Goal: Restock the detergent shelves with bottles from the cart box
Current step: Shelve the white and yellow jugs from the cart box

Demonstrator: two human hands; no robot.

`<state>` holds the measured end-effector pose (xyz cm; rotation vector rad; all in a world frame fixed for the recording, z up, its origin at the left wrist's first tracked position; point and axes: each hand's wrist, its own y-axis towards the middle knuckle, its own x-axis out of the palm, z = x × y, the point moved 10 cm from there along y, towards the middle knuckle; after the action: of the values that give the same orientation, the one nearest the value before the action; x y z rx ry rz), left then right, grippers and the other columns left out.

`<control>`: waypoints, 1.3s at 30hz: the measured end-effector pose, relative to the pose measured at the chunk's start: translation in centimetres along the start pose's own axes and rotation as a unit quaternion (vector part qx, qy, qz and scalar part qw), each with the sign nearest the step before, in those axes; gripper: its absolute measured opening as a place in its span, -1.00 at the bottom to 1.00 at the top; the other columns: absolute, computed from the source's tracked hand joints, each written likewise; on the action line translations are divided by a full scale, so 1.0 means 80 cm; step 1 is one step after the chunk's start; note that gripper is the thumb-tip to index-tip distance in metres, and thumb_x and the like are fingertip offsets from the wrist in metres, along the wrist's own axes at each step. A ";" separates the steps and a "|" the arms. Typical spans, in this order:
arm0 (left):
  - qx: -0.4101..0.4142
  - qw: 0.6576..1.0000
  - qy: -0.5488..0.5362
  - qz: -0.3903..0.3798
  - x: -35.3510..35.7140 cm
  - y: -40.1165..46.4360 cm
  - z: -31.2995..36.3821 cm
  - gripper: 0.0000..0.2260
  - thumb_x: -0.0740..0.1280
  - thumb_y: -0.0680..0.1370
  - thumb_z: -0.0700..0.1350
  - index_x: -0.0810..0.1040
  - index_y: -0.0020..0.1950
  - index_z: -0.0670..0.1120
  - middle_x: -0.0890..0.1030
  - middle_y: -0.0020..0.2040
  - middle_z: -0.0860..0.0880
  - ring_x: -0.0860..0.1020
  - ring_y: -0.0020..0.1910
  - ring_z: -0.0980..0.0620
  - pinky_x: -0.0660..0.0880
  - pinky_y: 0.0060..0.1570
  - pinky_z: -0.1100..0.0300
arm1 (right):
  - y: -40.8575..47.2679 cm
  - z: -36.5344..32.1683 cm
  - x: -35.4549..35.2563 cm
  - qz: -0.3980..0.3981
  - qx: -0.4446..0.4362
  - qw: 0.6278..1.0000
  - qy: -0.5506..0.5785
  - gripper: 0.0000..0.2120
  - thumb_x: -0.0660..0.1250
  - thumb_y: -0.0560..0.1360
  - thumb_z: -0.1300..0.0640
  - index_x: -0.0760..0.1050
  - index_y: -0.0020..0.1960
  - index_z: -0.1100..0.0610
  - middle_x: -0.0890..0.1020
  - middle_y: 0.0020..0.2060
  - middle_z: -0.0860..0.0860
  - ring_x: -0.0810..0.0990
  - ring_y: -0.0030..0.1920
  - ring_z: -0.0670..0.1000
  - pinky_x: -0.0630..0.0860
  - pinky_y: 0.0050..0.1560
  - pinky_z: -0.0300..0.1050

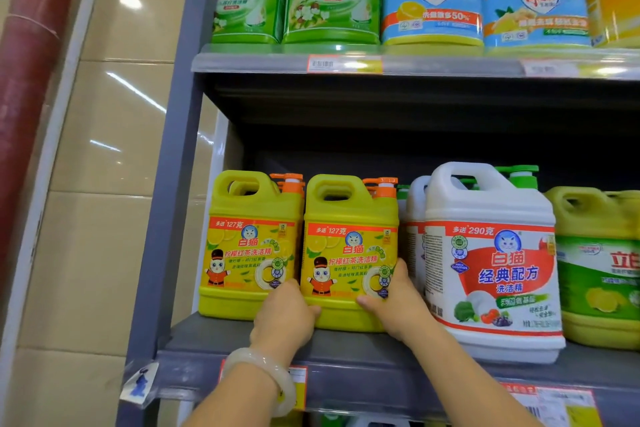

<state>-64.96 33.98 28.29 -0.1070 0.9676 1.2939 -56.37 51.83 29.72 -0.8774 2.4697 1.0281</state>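
1. Two hands hold one yellow bottle (349,253) upright on the lower shelf (346,350).
2. Left hand (287,315): fingers curled round its lower left edge.
3. Right hand (394,302): thumb on the label, fingers round the right side.

The yellow bottle (349,253) between the hands reads "多送127克" and "白猫"; the white jug (491,263) right of them reads "多送290克" and "经典配方".

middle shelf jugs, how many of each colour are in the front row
Yellow jugs with orange pumps: 2
White jug: 1
Yellow-green jug with green label: 1
Total: 4; more stand partly hidden behind.
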 end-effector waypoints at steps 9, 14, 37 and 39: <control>-0.001 1.000 0.014 0.000 0.000 0.002 -0.001 -0.66 0.25 0.58 0.04 0.42 0.30 -0.08 0.56 0.20 -0.07 0.52 0.17 -0.09 0.45 0.08 0.09 | -0.001 0.000 0.002 0.001 0.020 1.000 -0.021 -0.10 0.45 0.42 0.03 -0.07 0.52 0.15 0.24 0.47 0.09 0.29 0.43 0.12 0.26 0.43 0.14; -0.004 1.000 0.020 -0.003 0.003 0.001 -0.001 -0.65 0.24 0.58 0.05 0.43 0.31 -0.07 0.55 0.22 -0.06 0.51 0.18 -0.07 0.45 0.07 0.11 | -0.004 -0.001 0.001 0.002 0.029 0.999 -0.019 -0.11 0.45 0.42 0.05 -0.06 0.52 0.15 0.25 0.47 0.09 0.30 0.43 0.12 0.26 0.43 0.13; 0.219 0.919 0.318 0.077 -0.139 -0.153 -0.064 -0.29 0.23 0.45 0.20 0.22 0.48 -0.18 0.27 0.46 -0.21 0.24 0.43 -0.20 0.19 0.41 -0.02 | -0.204 -0.219 0.113 -0.098 -0.304 0.899 -0.300 -0.45 0.39 0.45 -0.02 0.38 0.30 0.29 0.45 0.26 0.29 0.42 0.28 0.27 0.36 0.24 0.07; 0.174 0.924 0.337 0.050 -0.147 -0.190 -0.124 -0.38 0.32 0.49 0.09 0.28 0.44 -0.21 0.32 0.41 -0.22 0.31 0.38 -0.20 0.23 0.35 0.00 | -0.265 -0.236 0.176 -0.172 -0.338 0.881 -0.284 -0.50 0.38 0.46 -0.01 0.41 0.24 0.30 0.49 0.19 0.31 0.47 0.20 0.29 0.41 0.13 0.08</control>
<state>-57.01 14.50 23.20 -0.2387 1.8020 1.1705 -54.45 20.66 24.49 -0.9660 1.4053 1.7366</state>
